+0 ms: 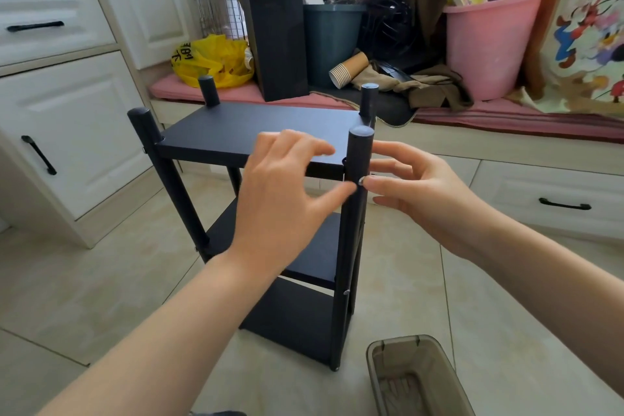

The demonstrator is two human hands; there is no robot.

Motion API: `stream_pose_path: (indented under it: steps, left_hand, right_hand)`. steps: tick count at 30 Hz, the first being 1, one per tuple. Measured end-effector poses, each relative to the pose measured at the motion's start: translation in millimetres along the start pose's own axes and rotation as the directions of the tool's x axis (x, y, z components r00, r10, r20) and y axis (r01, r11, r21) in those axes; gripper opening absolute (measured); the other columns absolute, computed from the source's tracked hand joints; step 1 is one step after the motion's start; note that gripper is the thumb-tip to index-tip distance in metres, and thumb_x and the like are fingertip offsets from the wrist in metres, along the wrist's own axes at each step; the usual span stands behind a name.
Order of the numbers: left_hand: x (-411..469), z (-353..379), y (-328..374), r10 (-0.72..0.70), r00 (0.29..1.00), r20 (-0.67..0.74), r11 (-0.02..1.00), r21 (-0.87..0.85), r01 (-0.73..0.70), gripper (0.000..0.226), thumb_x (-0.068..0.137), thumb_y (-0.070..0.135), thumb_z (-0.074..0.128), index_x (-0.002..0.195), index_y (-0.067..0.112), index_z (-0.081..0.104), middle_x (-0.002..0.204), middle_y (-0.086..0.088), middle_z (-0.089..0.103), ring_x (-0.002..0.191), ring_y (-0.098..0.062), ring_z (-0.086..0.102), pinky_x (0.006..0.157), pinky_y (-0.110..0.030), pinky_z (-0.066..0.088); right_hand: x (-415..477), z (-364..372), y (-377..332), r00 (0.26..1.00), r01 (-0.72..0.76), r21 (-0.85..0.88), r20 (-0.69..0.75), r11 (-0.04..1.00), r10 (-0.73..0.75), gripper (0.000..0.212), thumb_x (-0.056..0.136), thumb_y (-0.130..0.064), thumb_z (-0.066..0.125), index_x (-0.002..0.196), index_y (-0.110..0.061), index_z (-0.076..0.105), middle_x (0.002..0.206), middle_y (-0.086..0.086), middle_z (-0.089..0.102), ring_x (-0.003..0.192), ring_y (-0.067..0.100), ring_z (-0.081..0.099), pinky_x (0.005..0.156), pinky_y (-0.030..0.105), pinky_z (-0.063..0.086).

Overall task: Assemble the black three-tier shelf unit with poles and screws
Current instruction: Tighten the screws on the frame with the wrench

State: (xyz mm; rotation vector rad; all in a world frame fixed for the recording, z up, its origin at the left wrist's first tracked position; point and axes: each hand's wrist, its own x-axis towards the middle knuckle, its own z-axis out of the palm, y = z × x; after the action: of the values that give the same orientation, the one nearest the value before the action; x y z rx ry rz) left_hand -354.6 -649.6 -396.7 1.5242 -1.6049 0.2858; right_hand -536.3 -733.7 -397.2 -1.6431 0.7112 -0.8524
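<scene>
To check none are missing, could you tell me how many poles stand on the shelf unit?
4: near-left pole, far-left pole, far-right pole, near-right pole; none seem hidden.

Single wide-angle camera, worn on the head, looked forward and down from close above a black three-tier shelf unit (236, 132) on a pale tiled floor (101, 280), facing a pink-cushioned window seat (506, 115).
</scene>
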Motion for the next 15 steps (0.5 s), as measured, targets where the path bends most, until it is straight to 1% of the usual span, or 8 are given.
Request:
stream_pose_path:
  steps: [1, 2, 4, 6, 9, 11, 12, 15]
  left_hand:
    - [1, 3, 1, 0.031, 0.997, 0.074, 0.999, 0.03, -0.033, 0.051, 0.08, 0.045, 0.081, 0.12, 0.016, 0.069, 0.118, 0.001, 0.065, 0.121, -0.018, 0.049, 0.101, -0.031, 0.042]
    - [2, 6, 3, 0.039, 0.99, 0.135, 0.998, 0.043, -0.045, 0.059, 0.08, 0.046, 0.08, 0.128, 0.014, 0.067, 0.128, -0.001, 0.063, 0.13, -0.021, 0.046, 0.109, -0.037, 0.04]
    - [4, 10, 7, 0.032, 0.982, 0.186, 0.999, 0.036, -0.04, 0.06, 0.083, 0.047, 0.077, 0.131, 0.013, 0.065, 0.135, -0.003, 0.062, 0.139, -0.023, 0.042, 0.119, -0.044, 0.031]
    - [8, 12, 7, 0.022, 0.986, 0.164, 1.0, -0.004, -0.022, 0.051, 0.086, 0.045, 0.075, 0.125, 0.014, 0.068, 0.13, -0.001, 0.065, 0.138, -0.023, 0.044, 0.119, -0.047, 0.03]
    - [11, 15, 3, 0.007, 0.994, 0.112, 0.997, -0.075, 0.002, 0.04, 0.087, 0.046, 0.075, 0.116, 0.018, 0.072, 0.118, 0.003, 0.069, 0.13, -0.018, 0.048, 0.113, -0.051, 0.036]
    - [11, 18, 2, 0.009, 0.997, 0.083, 0.995, -0.103, 0.0, 0.04, 0.084, 0.047, 0.072, 0.113, 0.018, 0.074, 0.113, 0.004, 0.07, 0.122, -0.011, 0.049, 0.113, -0.05, 0.037]
    - [10, 19, 3, 0.012, 0.997, 0.075, 0.995, -0.103, -0.004, 0.04, 0.083, 0.047, 0.07, 0.112, 0.019, 0.075, 0.112, 0.005, 0.07, 0.12, -0.009, 0.05, 0.115, -0.048, 0.036]
    - [10, 19, 4, 0.018, 0.997, 0.07, 0.995, -0.098, -0.011, 0.039, 0.083, 0.045, 0.068, 0.113, 0.02, 0.074, 0.115, 0.007, 0.07, 0.119, -0.006, 0.052, 0.12, -0.032, 0.022]
  right_hand:
    - [0, 0, -1, 1.0, -0.014, 0.016, -0.003, 1.0, 0.014, 0.041, 0.088, -0.015, 0.073, 0.118, -0.043, 0.068, 0.117, -0.006, 0.072, 0.11, 0.014, 0.067, 0.098, 0.045, 0.051]
    - [1, 0, -1, 1.0, -0.025, 0.031, -0.003, 0.999, 0.025, 0.041, 0.088, -0.014, 0.072, 0.119, -0.041, 0.068, 0.117, -0.004, 0.072, 0.112, 0.017, 0.067, 0.102, 0.049, 0.049]
    - [1, 1, -2, 0.999, -0.041, 0.049, -0.001, 0.998, 0.041, 0.041, 0.088, -0.011, 0.071, 0.12, -0.037, 0.069, 0.118, -0.001, 0.072, 0.113, 0.02, 0.067, 0.105, 0.054, 0.046]
    - [2, 2, -4, 0.998, -0.056, 0.053, -0.006, 0.997, 0.056, 0.038, 0.089, -0.013, 0.07, 0.119, -0.036, 0.069, 0.115, -0.002, 0.073, 0.109, 0.018, 0.068, 0.106, 0.052, 0.046]
    - [3, 0, -5, 0.997, -0.072, 0.034, 0.0, 0.997, 0.072, 0.029, 0.093, -0.021, 0.066, 0.117, -0.036, 0.07, 0.112, -0.003, 0.074, 0.105, 0.015, 0.069, 0.103, 0.048, 0.047]
    - [4, -2, -5, 0.996, -0.084, 0.038, 0.013, 0.996, 0.084, 0.023, 0.095, -0.028, 0.064, 0.116, -0.035, 0.07, 0.111, -0.002, 0.074, 0.103, 0.015, 0.07, 0.1, 0.044, 0.05]
    - [6, -1, -4, 0.996, -0.093, 0.06, -0.001, 0.994, 0.093, 0.022, 0.095, -0.03, 0.062, 0.115, -0.034, 0.069, 0.11, -0.002, 0.074, 0.1, 0.015, 0.071, 0.096, 0.042, 0.052]
    - [17, 5, -1, 0.972, -0.176, 0.184, -0.12, 0.967, 0.2, 0.023, 0.101, -0.033, 0.055, 0.12, -0.022, 0.059, 0.107, 0.009, 0.074, 0.087, 0.018, 0.074, 0.084, 0.039, 0.057]
